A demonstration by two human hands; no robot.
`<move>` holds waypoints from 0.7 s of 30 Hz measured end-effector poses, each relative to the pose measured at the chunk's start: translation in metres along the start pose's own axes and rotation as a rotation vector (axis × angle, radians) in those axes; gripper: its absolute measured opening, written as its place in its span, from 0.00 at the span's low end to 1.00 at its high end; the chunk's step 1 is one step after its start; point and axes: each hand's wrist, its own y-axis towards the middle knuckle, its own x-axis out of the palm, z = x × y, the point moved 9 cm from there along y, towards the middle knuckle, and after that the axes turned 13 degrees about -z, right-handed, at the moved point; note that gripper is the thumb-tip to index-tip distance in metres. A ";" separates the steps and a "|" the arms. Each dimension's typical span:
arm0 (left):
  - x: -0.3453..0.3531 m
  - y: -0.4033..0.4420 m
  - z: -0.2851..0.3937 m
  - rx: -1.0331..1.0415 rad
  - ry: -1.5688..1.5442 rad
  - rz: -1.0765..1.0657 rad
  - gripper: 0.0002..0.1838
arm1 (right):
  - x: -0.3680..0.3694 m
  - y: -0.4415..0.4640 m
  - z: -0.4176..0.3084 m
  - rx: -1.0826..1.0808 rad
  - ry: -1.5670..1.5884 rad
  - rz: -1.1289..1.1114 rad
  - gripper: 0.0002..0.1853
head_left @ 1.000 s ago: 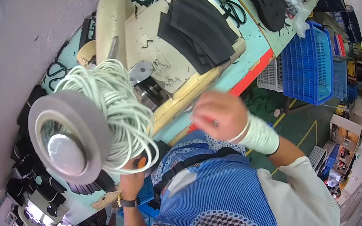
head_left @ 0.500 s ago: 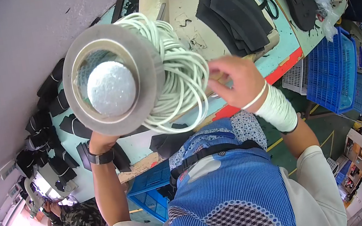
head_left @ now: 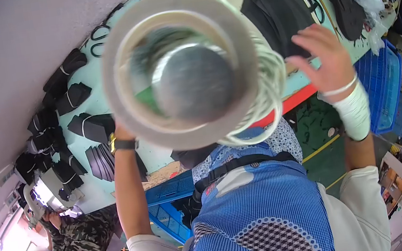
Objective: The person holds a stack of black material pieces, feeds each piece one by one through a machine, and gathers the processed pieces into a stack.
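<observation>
A round metal-rimmed lamp or machine head (head_left: 120,80) fills the upper middle of the view, close to the camera. Pale cord loops (head_left: 270,80) hang at its right side. My left hand (head_left: 123,130) is mostly hidden behind the round rim, so its fingers do not show. To the right of the loops, my right hand (head_left: 326,55) is raised with its fingers apart and nothing in it. White cord (head_left: 354,112) is wrapped round the right wrist. Behind that hand lies a stack of dark curved pieces (head_left: 280,13).
Tied dark bundles (head_left: 73,98) line the table's left part. Scissors (head_left: 98,41) lie near the wall. Blue crates stand at the right (head_left: 386,85) and below the table (head_left: 169,188). A co-worker in camouflage clothing (head_left: 85,243) is at the lower left.
The round object and cord loops have shifted right and appear larger. My right hand has moved right, away from the loops, with its fingers spread. My left hand has gone behind the rim.
</observation>
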 end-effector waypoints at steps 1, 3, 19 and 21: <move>0.002 0.014 -0.004 0.004 0.064 0.041 0.16 | 0.007 -0.001 -0.018 -0.038 -0.084 0.019 0.11; 0.003 0.017 -0.002 0.003 0.129 0.070 0.20 | 0.015 -0.014 -0.043 -0.058 0.141 0.074 0.12; -0.024 0.027 0.048 0.113 0.181 0.133 0.13 | 0.163 -0.094 -0.017 0.501 0.363 -0.263 0.12; -0.026 0.030 0.038 0.163 0.043 0.193 0.14 | 0.175 -0.092 -0.004 0.562 0.427 -0.272 0.18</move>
